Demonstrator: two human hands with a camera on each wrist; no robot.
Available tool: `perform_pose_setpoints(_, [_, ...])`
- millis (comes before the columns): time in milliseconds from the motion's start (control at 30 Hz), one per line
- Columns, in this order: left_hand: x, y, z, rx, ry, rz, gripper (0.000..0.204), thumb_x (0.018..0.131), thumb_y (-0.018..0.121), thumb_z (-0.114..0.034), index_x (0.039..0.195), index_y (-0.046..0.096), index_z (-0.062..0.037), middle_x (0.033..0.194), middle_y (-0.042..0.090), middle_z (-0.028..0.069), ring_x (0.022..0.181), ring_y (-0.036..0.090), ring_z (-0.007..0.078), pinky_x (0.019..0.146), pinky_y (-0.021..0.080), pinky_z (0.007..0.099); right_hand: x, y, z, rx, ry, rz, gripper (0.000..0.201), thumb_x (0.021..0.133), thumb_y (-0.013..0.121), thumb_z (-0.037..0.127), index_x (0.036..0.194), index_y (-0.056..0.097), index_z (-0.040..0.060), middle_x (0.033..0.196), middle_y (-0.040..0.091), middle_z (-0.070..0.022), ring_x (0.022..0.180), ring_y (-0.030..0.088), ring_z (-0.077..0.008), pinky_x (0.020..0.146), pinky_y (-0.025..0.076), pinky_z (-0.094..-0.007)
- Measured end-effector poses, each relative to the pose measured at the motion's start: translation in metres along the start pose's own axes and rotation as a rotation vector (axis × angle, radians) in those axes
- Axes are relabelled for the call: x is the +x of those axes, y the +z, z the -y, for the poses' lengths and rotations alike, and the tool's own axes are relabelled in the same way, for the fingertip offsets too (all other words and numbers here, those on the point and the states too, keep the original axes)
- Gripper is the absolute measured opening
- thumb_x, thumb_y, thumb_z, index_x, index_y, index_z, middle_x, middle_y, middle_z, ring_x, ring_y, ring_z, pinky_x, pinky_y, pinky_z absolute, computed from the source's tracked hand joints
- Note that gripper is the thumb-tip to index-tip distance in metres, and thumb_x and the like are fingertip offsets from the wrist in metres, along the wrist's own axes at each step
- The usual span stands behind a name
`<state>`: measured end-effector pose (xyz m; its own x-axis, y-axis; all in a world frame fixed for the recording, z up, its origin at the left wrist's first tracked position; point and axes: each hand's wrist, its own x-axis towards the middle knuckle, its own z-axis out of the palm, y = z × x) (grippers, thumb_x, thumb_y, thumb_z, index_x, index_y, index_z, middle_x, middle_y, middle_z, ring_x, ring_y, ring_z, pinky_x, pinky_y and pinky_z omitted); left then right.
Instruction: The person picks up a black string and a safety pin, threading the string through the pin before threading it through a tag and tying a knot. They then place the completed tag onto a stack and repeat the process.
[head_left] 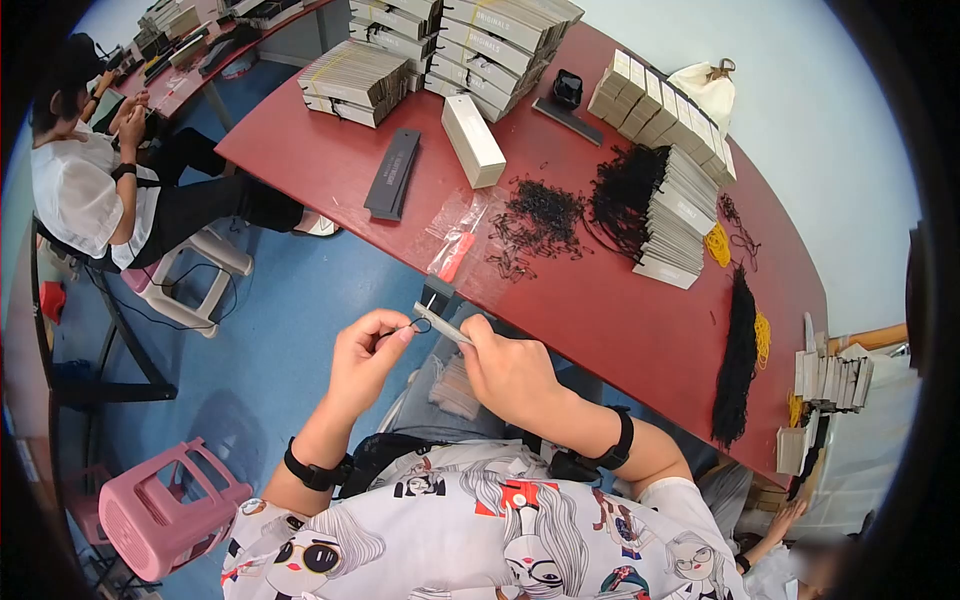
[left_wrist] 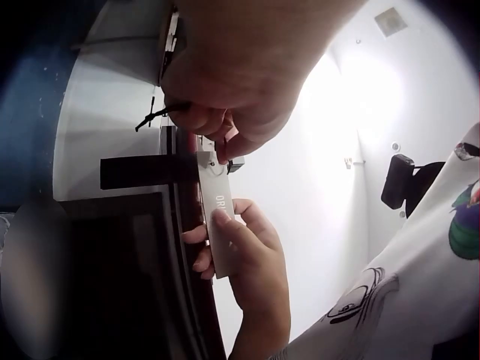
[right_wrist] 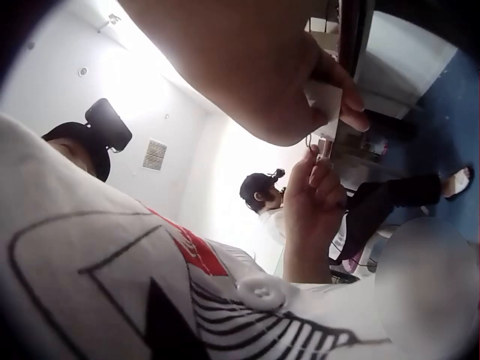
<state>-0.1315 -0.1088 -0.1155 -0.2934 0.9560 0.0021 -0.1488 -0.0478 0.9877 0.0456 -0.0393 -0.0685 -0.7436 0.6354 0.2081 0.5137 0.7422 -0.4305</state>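
Left hand [head_left: 362,362]: thumb and forefinger pinching black string loop [head_left: 420,325], loop just beyond fingertips. Right hand [head_left: 508,370]: fingers curled round grey paper tag [head_left: 441,324], tag end projecting past fingertips toward loop. Both held over red table [head_left: 620,320] edge, near loose black strings [head_left: 540,215].

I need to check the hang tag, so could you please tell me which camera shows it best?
The left wrist view: the grey tag faces the lens, printed letters visible, held by the right hand. The head view shows it small and edge-on; the right wrist view shows only a corner.
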Motion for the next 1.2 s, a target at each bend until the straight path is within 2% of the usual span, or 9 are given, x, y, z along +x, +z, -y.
perform_pose_setpoints(233, [0.021,-0.003,0.012,0.115,-0.019,-0.038,0.008,0.085,0.06,-0.008,0.09,0.061,-0.0026,0.065,0.046,-0.0095,0.056,0.031,-0.0008,0.05,0.023,0.0163,0.004,-0.002,-0.006,0.026,0.1,0.015,0.012,0.086,0.053,0.011,0.093,0.045,0.0048,0.058,0.056,-0.0128,0.052,0.058,-0.0329,0.045,0.044,-0.0414])
perform_pose_setpoints(300, [0.029,-0.008,0.012,-0.262,-0.337,-0.039,0.01,0.085,0.06,-0.009,0.092,0.061,-0.0029,0.063,0.044,-0.01,0.054,0.032,-0.0011,0.048,0.023,0.0166,0.003,0.0,-0.008,0.051,0.095,-0.002,0.013,0.086,0.053,0.012,0.095,0.045,0.0047,0.058,0.056,-0.0138,0.052,0.058,-0.0337,0.046,0.044,-0.0422])
perform_pose_setpoints(333, [0.029,-0.006,0.014,-0.262,-0.338,-0.039,0.01,0.085,0.06,-0.009,0.092,0.061,-0.0029,0.063,0.044,-0.01,0.054,0.032,-0.0011,0.048,0.023,0.0166,0.002,0.002,-0.009,0.073,0.09,-0.02,0.014,0.087,0.052,0.012,0.096,0.045,0.0045,0.058,0.057,-0.0147,0.053,0.058,-0.0345,0.047,0.045,-0.0429])
perform_pose_setpoints(433, [0.033,0.006,0.026,-0.365,-0.291,-0.087,0.011,0.085,0.06,-0.008,0.094,0.06,-0.0031,0.06,0.041,-0.0099,0.052,0.032,-0.0011,0.047,0.023,0.0171,-0.002,0.009,-0.012,0.101,0.113,-0.015,0.02,0.087,0.052,0.013,0.104,0.045,0.0038,0.061,0.058,-0.0168,0.055,0.059,-0.0359,0.048,0.046,-0.0437])
perform_pose_setpoints(500, [0.034,0.014,0.037,-0.04,0.044,-0.172,0.009,0.085,0.06,-0.007,0.093,0.06,-0.0031,0.059,0.039,-0.0097,0.053,0.032,-0.0005,0.046,0.023,0.0177,-0.004,0.011,-0.013,0.08,0.118,0.001,0.024,0.087,0.052,0.014,0.107,0.044,0.0029,0.065,0.06,-0.0167,0.055,0.06,-0.0338,0.048,0.047,-0.0417])
perform_pose_setpoints(567, [0.031,0.015,0.036,0.032,0.054,-0.166,0.008,0.084,0.06,-0.006,0.092,0.06,-0.0032,0.059,0.038,-0.0095,0.053,0.031,-0.0001,0.047,0.023,0.0179,-0.004,0.013,-0.014,0.06,0.124,0.015,0.028,0.087,0.052,0.015,0.11,0.043,0.0021,0.069,0.062,-0.0166,0.056,0.062,-0.0316,0.048,0.049,-0.0396])
perform_pose_setpoints(633, [0.028,0.016,0.036,0.105,0.065,-0.162,0.008,0.084,0.06,-0.005,0.091,0.06,-0.0033,0.06,0.038,-0.0093,0.053,0.031,0.0003,0.047,0.023,0.018,-0.004,0.014,-0.014,0.128,0.138,-0.023,0.032,0.088,0.051,0.014,0.116,0.042,0.0023,0.065,0.06,-0.0196,0.058,0.06,-0.0376,0.051,0.047,-0.0447])
perform_pose_setpoints(733, [0.026,0.015,0.039,0.16,0.072,-0.158,0.007,0.084,0.06,-0.005,0.091,0.06,-0.0034,0.06,0.038,-0.0086,0.054,0.031,0.0013,0.047,0.024,0.0188,-0.004,0.016,-0.015,0.141,0.128,-0.032,0.034,0.088,0.051,0.014,0.117,0.041,0.002,0.066,0.06,-0.0205,0.058,0.06,-0.0381,0.051,0.047,-0.0452])
perform_pose_setpoints(1200, [0.023,0.015,0.022,0.494,0.19,-0.135,0.005,0.084,0.058,-0.007,0.088,0.056,-0.0044,0.055,0.037,-0.0012,0.05,0.034,0.0062,0.045,0.03,0.0241,-0.003,0.02,-0.017,0.137,0.094,-0.003,0.025,0.088,0.049,0.012,0.111,0.044,0.003,0.058,0.057,-0.0166,0.053,0.058,-0.0356,0.048,0.046,-0.0441])
